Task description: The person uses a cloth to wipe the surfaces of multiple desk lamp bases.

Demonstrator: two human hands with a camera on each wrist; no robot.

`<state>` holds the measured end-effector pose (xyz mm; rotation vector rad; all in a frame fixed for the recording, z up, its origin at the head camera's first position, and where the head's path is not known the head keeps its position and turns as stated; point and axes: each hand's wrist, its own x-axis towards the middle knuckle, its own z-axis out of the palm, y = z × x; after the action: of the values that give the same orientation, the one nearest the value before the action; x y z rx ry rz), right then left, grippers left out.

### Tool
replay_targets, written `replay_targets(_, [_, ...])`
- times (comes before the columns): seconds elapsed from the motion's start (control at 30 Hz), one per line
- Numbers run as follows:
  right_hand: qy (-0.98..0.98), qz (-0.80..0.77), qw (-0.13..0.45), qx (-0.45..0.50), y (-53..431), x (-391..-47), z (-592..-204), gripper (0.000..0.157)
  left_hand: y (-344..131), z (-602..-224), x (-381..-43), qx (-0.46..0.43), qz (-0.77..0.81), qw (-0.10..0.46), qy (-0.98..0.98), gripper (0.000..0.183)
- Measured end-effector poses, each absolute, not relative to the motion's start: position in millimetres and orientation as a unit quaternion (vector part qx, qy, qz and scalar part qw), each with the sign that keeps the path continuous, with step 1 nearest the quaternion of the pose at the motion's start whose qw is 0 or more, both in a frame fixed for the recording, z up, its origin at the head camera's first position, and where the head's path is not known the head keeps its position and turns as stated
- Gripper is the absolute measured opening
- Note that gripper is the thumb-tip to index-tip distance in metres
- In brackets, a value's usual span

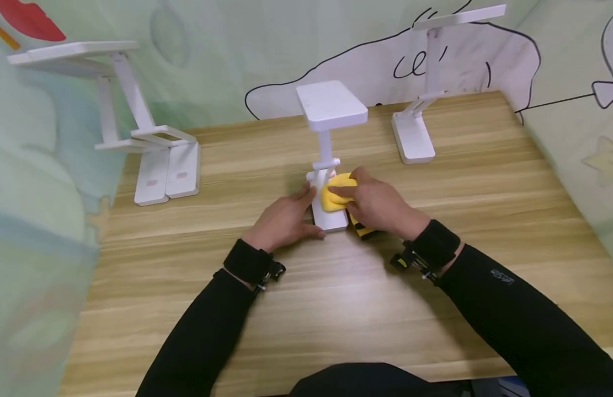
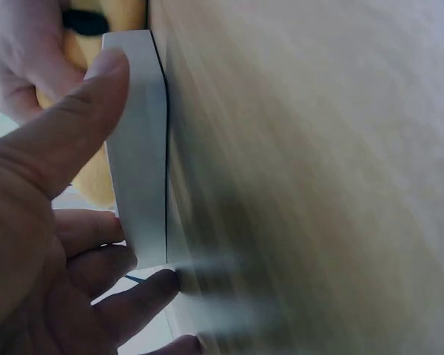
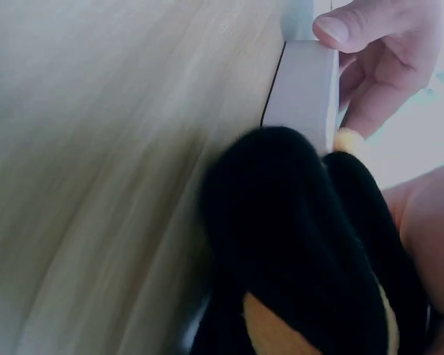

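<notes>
A white desk lamp stands upright in the middle of the table, its base toward me. My left hand holds that base from the left, thumb at the near corner and fingers along the side. Bunched in my right hand is a yellow cloth with black stripes, pressed on top of the base. The right index finger lies across the cloth. In the left wrist view the thumb rests on the edge of the base. A black fold of the cloth hides part of the base in the right wrist view.
Two white lamps stand side by side at the back left. Another white lamp stands at the back right, near the table's rear edge. A printed curtain hangs behind the wood-grain table.
</notes>
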<state>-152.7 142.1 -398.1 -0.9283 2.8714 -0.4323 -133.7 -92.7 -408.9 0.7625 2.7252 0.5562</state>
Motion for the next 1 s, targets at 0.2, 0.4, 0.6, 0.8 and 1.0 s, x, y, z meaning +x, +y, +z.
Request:
replay_targets(0.2, [0.908,-0.172,0.137,-0.356,159,-149,-380,0.047,-94,-408,-134,0.260,0.196,0.139,0.935,0.104])
replay_targets(0.4, [0.924,-0.148,0.084,-0.342,147,-151,-370,0.040,-95,-408,-134,0.255,0.197,0.139,0.936,0.104])
replay_targets(0.6, [0.925,-0.082,-0.018,-0.371,125,-141,-391,0.041,-93,-409,-135,0.258,0.199,0.143,0.935,0.103])
replay_targets(0.8, [0.893,-0.109,0.029,-0.436,132,-132,-386,0.042,-94,-408,-133,0.251,0.199,0.140,0.937,0.103])
replay_targets(1.0, [0.900,-0.092,0.042,-0.424,154,-132,-371,0.048,-94,-407,-133,0.253,0.197,0.144,0.936,0.103])
